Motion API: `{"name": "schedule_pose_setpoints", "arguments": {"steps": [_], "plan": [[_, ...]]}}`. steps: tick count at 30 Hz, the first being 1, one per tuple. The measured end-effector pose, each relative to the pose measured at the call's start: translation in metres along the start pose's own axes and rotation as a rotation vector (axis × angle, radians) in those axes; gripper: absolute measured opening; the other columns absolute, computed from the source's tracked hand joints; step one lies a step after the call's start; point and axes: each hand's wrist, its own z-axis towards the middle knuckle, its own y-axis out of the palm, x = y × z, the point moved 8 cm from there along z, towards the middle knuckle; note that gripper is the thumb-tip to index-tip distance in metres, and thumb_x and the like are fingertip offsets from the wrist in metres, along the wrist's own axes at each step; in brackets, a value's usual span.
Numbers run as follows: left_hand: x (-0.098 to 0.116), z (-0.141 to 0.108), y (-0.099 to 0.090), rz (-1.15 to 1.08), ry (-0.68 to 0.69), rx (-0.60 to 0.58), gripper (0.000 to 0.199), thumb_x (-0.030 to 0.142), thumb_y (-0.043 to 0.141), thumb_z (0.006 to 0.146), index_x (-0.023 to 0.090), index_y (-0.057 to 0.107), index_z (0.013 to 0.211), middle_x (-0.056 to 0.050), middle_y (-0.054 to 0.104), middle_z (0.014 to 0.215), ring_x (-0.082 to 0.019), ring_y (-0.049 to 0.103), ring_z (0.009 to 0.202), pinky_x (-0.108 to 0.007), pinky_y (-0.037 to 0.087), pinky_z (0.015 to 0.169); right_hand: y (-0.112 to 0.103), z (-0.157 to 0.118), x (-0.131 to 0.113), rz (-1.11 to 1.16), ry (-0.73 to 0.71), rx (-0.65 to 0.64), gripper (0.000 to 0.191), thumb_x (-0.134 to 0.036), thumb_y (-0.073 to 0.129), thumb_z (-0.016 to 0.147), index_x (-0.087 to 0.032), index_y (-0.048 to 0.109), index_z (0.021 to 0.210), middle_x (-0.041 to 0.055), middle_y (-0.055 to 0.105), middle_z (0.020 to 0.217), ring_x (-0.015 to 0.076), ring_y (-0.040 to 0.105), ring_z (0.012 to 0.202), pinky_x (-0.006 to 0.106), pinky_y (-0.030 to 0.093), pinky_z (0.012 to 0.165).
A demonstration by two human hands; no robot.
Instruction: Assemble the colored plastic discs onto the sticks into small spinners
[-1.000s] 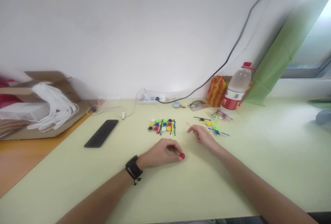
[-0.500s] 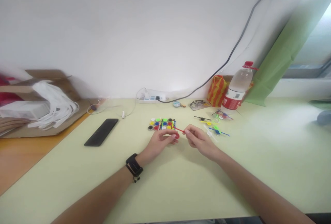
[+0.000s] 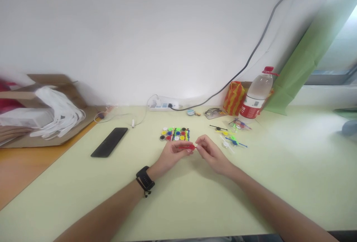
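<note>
My left hand (image 3: pixel 172 155), below a black wristband, pinches a small round red piece (image 3: pixel 192 147) between thumb and fingers. A thin red stick (image 3: pixel 182 146) lies across that piece, partly behind my fingers. My right hand (image 3: pixel 213 155) is closed, its thumb and fingertips at the stick's right end. Just beyond my left hand, several coloured discs (image 3: pixel 163 133) sit in rows, with thin coloured sticks (image 3: pixel 189 134) among them. Right of my right hand lie several disc-and-stick pieces, among them a blue one (image 3: pixel 235 142), a black one (image 3: pixel 218 127) and a white one (image 3: pixel 225 144).
A black phone-like slab (image 3: pixel 109 142) lies at left, near a cardboard box (image 3: pixel 80 123) with white straps (image 3: pixel 60 113). Along the wall are a power strip (image 3: pixel 164 105), a striped bag (image 3: pixel 234 98) and a large bottle (image 3: pixel 256 95). A grey cable (image 3: pixel 260 37) hangs along the wall.
The red stick, earlier held out between my hands with its end in my right fingers, now lies across the round red piece. My right hand has shifted slightly left and down.
</note>
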Motion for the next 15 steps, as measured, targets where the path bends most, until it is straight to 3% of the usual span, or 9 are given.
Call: {"name": "schedule_pose_setpoints", "arguments": {"steps": [9, 15], "plan": [[0.012, -0.003, 0.002, 0.191, 0.105, 0.013, 0.027, 0.036, 0.078, 0.085, 0.018, 0.078, 0.106, -0.011, 0.078, 0.107, -0.026, 0.073, 0.099, -0.038, 0.058, 0.091, 0.002, -0.003, -0.006, -0.249, -0.094, -0.043, 0.017, -0.037, 0.046, 0.102, -0.026, 0.051, 0.113, -0.0012, 0.054, 0.079, 0.0169, 0.046, 0.068, 0.03, 0.035, 0.064], [0.025, -0.012, 0.017, 0.326, 0.201, -0.083, 0.017, 0.03, 0.072, 0.089, 0.018, 0.077, 0.099, -0.008, 0.076, 0.093, -0.021, 0.071, 0.082, -0.034, 0.058, 0.08, 0.003, -0.003, -0.011, 0.008, -0.062, -0.012, 0.024, -0.042, 0.054, 0.1, -0.026, 0.051, 0.117, 0.0022, 0.059, 0.089, 0.0185, 0.057, 0.079, 0.032, 0.046, 0.071]]}}
